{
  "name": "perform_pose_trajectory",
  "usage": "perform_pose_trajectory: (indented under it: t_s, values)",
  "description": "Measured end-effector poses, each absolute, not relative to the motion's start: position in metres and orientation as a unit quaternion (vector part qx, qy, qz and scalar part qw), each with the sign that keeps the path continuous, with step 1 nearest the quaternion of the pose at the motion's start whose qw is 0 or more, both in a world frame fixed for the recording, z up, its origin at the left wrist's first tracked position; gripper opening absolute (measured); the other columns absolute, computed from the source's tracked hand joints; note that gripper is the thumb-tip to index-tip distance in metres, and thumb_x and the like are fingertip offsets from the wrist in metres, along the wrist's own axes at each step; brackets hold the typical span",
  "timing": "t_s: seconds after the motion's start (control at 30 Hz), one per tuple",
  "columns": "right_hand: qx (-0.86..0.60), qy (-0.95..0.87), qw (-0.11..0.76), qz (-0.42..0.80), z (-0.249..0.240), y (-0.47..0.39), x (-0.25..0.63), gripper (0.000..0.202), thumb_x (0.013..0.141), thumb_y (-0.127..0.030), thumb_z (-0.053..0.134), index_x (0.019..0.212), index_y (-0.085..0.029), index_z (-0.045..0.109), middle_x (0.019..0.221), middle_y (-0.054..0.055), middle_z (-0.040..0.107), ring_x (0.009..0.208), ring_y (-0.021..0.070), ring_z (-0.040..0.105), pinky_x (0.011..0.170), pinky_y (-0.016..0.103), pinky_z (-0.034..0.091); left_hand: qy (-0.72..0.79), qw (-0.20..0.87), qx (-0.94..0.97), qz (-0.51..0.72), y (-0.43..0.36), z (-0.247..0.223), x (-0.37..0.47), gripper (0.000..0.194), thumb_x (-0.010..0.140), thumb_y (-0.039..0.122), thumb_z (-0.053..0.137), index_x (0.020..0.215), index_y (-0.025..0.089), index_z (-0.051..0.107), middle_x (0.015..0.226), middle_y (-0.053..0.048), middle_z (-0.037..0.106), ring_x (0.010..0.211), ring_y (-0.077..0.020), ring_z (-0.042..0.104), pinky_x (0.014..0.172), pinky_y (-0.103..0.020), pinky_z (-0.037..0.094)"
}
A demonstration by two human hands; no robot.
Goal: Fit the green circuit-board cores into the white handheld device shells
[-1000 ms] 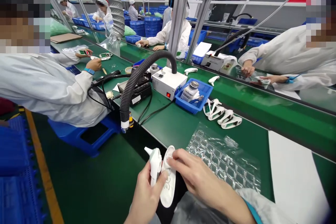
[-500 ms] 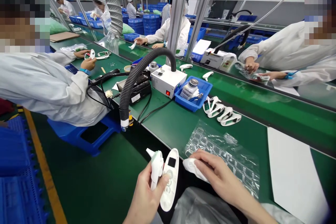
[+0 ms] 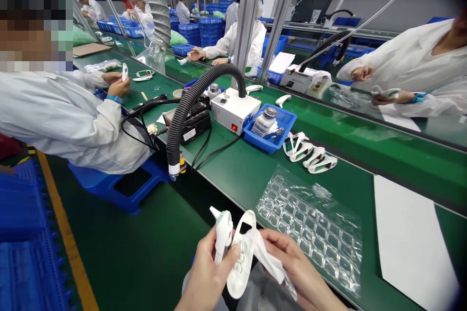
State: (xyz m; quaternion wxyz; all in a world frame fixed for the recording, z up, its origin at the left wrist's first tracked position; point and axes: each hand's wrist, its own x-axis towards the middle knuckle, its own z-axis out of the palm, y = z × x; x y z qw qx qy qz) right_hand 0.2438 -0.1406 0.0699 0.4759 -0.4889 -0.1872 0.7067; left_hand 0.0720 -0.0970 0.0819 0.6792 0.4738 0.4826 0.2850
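My left hand [image 3: 206, 274] is closed around two white plastic pieces. One is a thermometer-like body with a pointed tip [image 3: 223, 233]; beside it, under my thumb, is a long oval housing cover [image 3: 238, 279] with a window opening and round button shapes. A white cloth [image 3: 269, 260] is pinched in my right hand [image 3: 292, 255], its fingers partly hidden. The cloth touches the upper right edge of the cover, near the window. Just beyond my right hand, a clear plastic sheet of small square pieces [image 3: 310, 226] lies on the green bench [image 3: 226, 170].
Several white housings [image 3: 310, 153] lie near the conveyor belt [image 3: 357, 143]. A blue tray [image 3: 268, 146] holds a bottle and pliers. Beside it stands a white box [image 3: 226, 112] with a black hose [image 3: 175, 131]. White paper [image 3: 404, 233] lies right. A co-worker's sleeve [image 3: 98, 141] is left.
My right hand has moved left, bringing the cloth against the cover. My left hand has shifted slightly right. Two white parts on the belt have moved left. The right co-worker's hands have separated.
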Motion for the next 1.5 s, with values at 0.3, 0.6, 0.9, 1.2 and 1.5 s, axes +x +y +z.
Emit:
perform_pose_trajectory:
  t_s: [0.3, 0.6, 0.9, 1.2, 1.5]
  values:
    - [-0.621, -0.313, 0.559, 0.450, 0.056, -0.151, 0.249, 0.013, 0.085, -0.038, 0.061, 0.090, -0.026, 0.065, 0.095, 0.004, 0.063, 0.081, 0.0200, 0.058, 0.068, 0.027, 0.046, 0.495, 0.687, 0.440, 0.298, -0.099, 0.081, 0.080, 0.031, 0.075, 0.042, 0.070, 0.092, 0.016, 0.065, 0.079, -0.003, 0.066, 0.075, -0.0183, 0.058, 0.067, -0.024, 0.046]
    - [-0.654, -0.455, 0.493, 0.350, 0.083, -0.155, 0.253, 0.023, 0.089, -0.034, 0.054, 0.071, -0.023, 0.046, 0.067, -0.002, 0.046, 0.060, 0.0157, 0.046, 0.056, 0.026, 0.041, 0.503, 0.690, 0.413, 0.317, -0.097, 0.080, 0.088, 0.032, 0.073, 0.042, 0.072, 0.090, 0.016, 0.065, 0.081, -0.004, 0.066, 0.076, -0.0191, 0.059, 0.065, -0.024, 0.045]
    - [-0.556, -0.697, 0.351, 0.284, 0.088, -0.148, 0.251, 0.025, 0.094, -0.015, 0.045, 0.114, -0.025, 0.056, 0.106, 0.009, 0.051, 0.076, 0.0168, 0.057, 0.061, 0.027, 0.045, 0.470, 0.703, 0.441, 0.300, -0.097, 0.085, 0.091, 0.028, 0.079, 0.039, 0.068, 0.094, 0.016, 0.061, 0.081, -0.002, 0.063, 0.075, -0.0167, 0.056, 0.066, -0.024, 0.045]
    - [-0.582, -0.627, 0.427, 0.292, 0.085, -0.137, 0.254, 0.014, 0.095, -0.017, 0.045, 0.098, -0.022, 0.058, 0.086, 0.003, 0.056, 0.075, 0.0160, 0.055, 0.066, 0.028, 0.042, 0.484, 0.663, 0.498, 0.280, -0.105, 0.077, 0.091, 0.029, 0.084, 0.038, 0.061, 0.103, 0.017, 0.059, 0.090, -0.004, 0.066, 0.083, -0.0194, 0.059, 0.075, -0.026, 0.048]
    - [-0.634, -0.566, 0.413, 0.327, 0.087, -0.128, 0.250, 0.021, 0.096, -0.029, 0.046, 0.080, -0.021, 0.057, 0.075, 0.000, 0.053, 0.067, 0.0152, 0.050, 0.063, 0.028, 0.036, 0.476, 0.661, 0.507, 0.281, -0.106, 0.072, 0.092, 0.026, 0.085, 0.038, 0.059, 0.104, 0.020, 0.059, 0.093, -0.003, 0.068, 0.085, -0.0192, 0.060, 0.077, -0.026, 0.049]
